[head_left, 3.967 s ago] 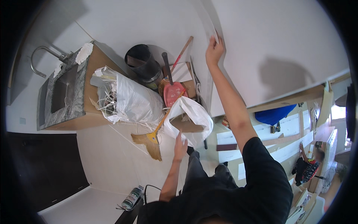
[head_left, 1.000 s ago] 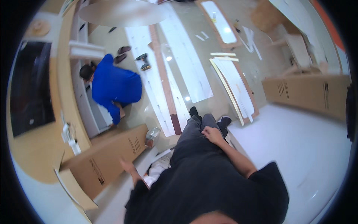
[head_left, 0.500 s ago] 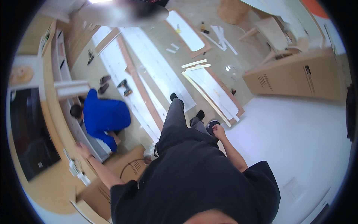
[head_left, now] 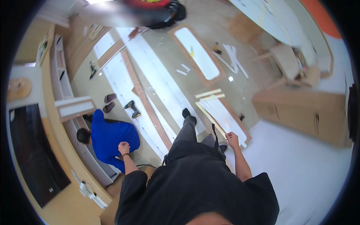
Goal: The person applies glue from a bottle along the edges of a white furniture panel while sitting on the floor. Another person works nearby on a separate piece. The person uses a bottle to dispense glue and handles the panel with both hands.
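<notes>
A person in a black T-shirt [head_left: 198, 180] and gray trousers [head_left: 183, 133] stood among loose boards, 1 foot in a dark sock [head_left: 188, 114] set forward at the near end of a long white board [head_left: 161, 75]. The right hand [head_left: 231, 139] hung out from the person's side, its fingers bent inward; how tightly they were closed, or whether they held anything small, could not be told. Just beside it in view, a brown-edged panel [head_left: 229, 116] lay on the floor [head_left: 165, 41] with pale strips [head_left: 210, 93] at its far end; whether hand and panel touched was unclear. A black strap [head_left: 215, 133] hung near the same hand.

The left hand [head_left: 123, 147], a dark band [head_left: 126, 154] at its wrist, was held forward, its fingers also bent inward, their grip impossible to make out. It overlapped in view the back of a co-worker in a blue top [head_left: 112, 135], who crouched against a low white cabinet [head_left: 80, 146]. Nearby were a drill [head_left: 132, 109] and 2 dark slippers [head_left: 109, 103], with a brown wood strip [head_left: 140, 90] running alongside.

At the top, a 2nd co-worker [head_left: 159, 17], partly blurred, reached a hand [head_left: 133, 33] toward the white board's far end. A 2nd brown-edged panel [head_left: 198, 52] lay near thin white strips [head_left: 233, 60], and a large cardboard box [head_left: 300, 112] stood at right, beside a wide white surface [head_left: 285, 168]
</notes>
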A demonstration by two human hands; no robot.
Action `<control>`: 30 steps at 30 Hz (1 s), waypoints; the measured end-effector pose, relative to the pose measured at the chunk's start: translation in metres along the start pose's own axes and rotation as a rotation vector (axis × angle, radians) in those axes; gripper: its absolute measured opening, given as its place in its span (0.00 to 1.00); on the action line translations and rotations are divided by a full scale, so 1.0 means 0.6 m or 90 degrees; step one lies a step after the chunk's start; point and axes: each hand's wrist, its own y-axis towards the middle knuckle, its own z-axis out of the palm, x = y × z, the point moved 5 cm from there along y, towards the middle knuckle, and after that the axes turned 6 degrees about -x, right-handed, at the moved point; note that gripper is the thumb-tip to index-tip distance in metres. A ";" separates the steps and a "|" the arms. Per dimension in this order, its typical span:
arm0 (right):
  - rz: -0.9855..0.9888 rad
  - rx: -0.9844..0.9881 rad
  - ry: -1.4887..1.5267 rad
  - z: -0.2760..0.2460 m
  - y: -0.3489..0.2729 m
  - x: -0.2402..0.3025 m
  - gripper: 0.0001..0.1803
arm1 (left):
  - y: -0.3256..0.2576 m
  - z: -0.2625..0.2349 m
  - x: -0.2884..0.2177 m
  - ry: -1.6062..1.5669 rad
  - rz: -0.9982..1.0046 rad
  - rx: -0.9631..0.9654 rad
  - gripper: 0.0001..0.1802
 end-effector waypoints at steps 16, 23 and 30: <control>-0.210 -0.037 -0.164 -0.046 0.183 0.315 0.21 | 0.048 -0.004 0.119 -0.255 -0.326 0.200 0.08; 0.088 -0.031 -0.273 -0.256 0.068 0.123 0.25 | -0.039 0.192 0.065 -0.207 -0.264 0.344 0.17; 0.157 0.136 -0.315 -0.302 0.116 0.075 0.19 | -0.053 0.291 -0.075 -0.285 -0.244 0.264 0.24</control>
